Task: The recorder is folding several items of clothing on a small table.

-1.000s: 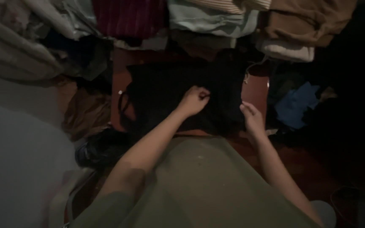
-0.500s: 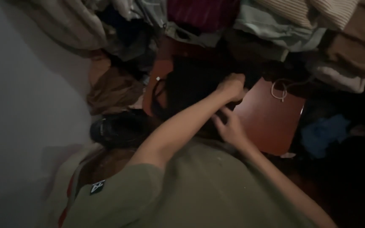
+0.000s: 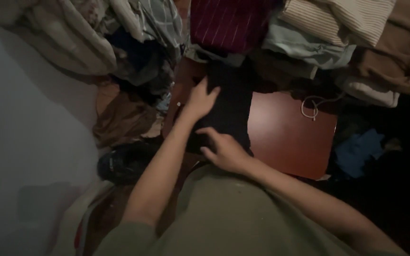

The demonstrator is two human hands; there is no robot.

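Garment: one black folded cloth (image 3: pixel 231 109) on your red-brown table (image 3: pixel 290 132).
Left hand (image 3: pixel 202 99): grip open, flat on its far-left edge.
Right hand (image 3: pixel 224 150): grip open, pressing its near edge.

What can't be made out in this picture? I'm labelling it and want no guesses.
- Head view: the folded black cloth is too dark to show its kind or folds; the left hand and right hand lie flat on it, covering parts.
- The reddish-brown wooden board is partly hidden under the cloth.
- The stacked clothes are cut off by the top edge.
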